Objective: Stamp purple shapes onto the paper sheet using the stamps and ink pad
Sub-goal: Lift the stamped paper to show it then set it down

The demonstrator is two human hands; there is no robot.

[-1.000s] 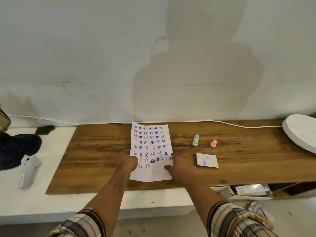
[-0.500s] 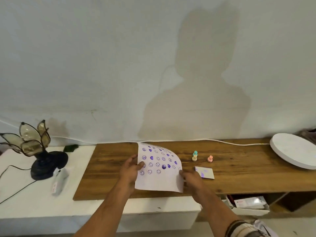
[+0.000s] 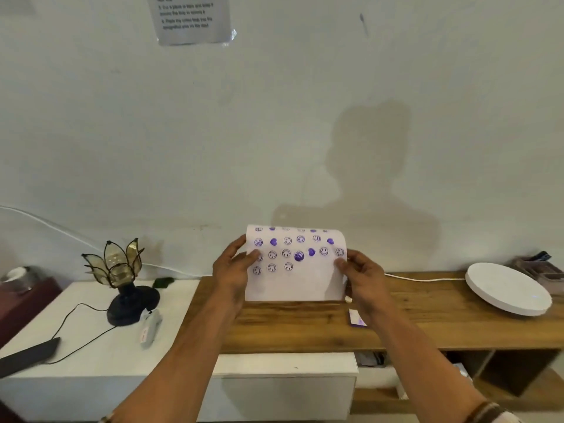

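I see the sheet [image 3: 294,267] held up off the wooden table [image 3: 427,325], left hand [image 3: 232,271] pinching its left edge and right hand [image 3: 361,277] pinching its right edge, fingers closed on the paper, thumbs on the printed face; its top curls away toward the wall. Purple smileys and solid hearts fill the upper rows, the near part bare. The ink pad [image 3: 356,318] lies on the table just below the right wrist, partly hidden; lamp [image 3: 117,270] on the white surface left, white disc [image 3: 508,288] far right.
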